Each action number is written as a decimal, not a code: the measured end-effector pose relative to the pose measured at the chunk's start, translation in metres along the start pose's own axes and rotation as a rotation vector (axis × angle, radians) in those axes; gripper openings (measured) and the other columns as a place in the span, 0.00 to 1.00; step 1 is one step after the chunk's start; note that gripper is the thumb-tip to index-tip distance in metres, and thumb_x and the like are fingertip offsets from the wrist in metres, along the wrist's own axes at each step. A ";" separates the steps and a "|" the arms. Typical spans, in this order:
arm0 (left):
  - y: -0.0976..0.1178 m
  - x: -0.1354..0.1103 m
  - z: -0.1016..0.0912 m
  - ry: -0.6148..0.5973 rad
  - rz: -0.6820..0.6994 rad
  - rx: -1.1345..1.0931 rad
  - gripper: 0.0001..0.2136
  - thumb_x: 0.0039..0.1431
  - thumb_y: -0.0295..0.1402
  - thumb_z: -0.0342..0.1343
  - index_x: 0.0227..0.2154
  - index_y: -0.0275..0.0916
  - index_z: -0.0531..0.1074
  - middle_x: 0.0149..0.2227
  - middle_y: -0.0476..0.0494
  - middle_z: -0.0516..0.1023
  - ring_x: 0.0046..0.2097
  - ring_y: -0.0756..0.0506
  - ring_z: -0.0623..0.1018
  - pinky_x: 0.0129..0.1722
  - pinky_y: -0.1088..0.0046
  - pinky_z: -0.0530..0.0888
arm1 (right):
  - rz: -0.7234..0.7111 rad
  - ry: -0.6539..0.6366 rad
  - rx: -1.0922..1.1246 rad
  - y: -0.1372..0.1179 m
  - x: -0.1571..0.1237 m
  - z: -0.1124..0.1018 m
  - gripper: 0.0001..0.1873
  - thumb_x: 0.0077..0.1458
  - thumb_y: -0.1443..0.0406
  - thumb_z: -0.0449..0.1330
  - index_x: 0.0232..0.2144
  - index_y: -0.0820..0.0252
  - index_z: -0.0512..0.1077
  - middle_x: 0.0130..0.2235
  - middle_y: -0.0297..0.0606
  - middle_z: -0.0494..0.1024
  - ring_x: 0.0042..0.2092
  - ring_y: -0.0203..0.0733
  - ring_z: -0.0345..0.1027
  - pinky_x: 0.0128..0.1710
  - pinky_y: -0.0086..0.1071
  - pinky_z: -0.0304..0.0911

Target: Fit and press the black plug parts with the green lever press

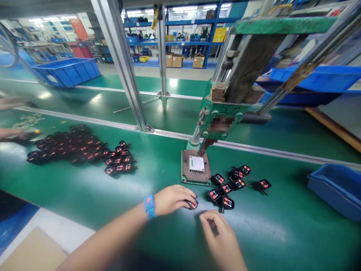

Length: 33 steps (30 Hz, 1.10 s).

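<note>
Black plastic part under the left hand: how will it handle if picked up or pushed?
Likely stiff and light: the black plastic part looks like a crisp molded shell. Its neighbours lie flat on the green belt, so rolling seems unlikely, though its gloss may let it slide when pushed.

A pixelated patch [222,125] blurs part of the green press frame [214,113]. The left hand [175,199] hides most of a black plastic part [193,204]; whether the right hand [218,233] pinches anything, I can't tell. A co-worker's hands [9,132] run off the left edge, near pale bits [28,121] too small to make out.
</note>
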<state>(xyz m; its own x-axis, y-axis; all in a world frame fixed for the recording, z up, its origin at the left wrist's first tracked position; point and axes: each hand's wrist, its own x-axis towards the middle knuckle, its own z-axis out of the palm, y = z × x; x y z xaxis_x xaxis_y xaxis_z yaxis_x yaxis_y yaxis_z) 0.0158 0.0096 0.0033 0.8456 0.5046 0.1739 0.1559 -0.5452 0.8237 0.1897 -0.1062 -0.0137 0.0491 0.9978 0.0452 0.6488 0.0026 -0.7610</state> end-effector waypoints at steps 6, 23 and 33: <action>0.009 -0.007 0.003 0.015 -0.002 0.016 0.16 0.51 0.26 0.50 0.44 0.36 0.67 0.50 0.39 0.68 0.53 0.47 0.66 0.54 0.71 0.61 | -0.089 0.007 -0.134 -0.002 0.007 0.009 0.08 0.57 0.64 0.47 0.29 0.60 0.64 0.31 0.36 0.66 0.36 0.36 0.59 0.35 0.30 0.58; 0.013 -0.010 0.027 0.066 -0.317 -0.100 0.27 0.45 0.30 0.59 0.49 0.37 0.57 0.44 0.41 0.72 0.46 0.46 0.71 0.48 0.68 0.67 | -0.130 -0.161 0.015 -0.001 0.004 0.002 0.20 0.56 0.62 0.49 0.52 0.52 0.56 0.49 0.40 0.60 0.45 0.35 0.60 0.45 0.30 0.62; 0.008 -0.012 0.026 0.114 -0.276 -0.007 0.16 0.50 0.40 0.52 0.43 0.45 0.68 0.38 0.43 0.74 0.41 0.45 0.75 0.42 0.70 0.73 | -0.124 0.210 -0.189 -0.009 0.035 -0.107 0.16 0.56 0.58 0.50 0.44 0.62 0.63 0.41 0.39 0.67 0.39 0.35 0.64 0.37 0.33 0.65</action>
<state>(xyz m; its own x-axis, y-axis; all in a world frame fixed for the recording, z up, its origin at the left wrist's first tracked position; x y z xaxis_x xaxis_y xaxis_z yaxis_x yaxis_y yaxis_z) 0.0202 -0.0184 -0.0063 0.7090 0.7052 0.0020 0.3679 -0.3723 0.8521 0.2665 -0.0787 0.0641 0.1037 0.9550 0.2780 0.7881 0.0916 -0.6087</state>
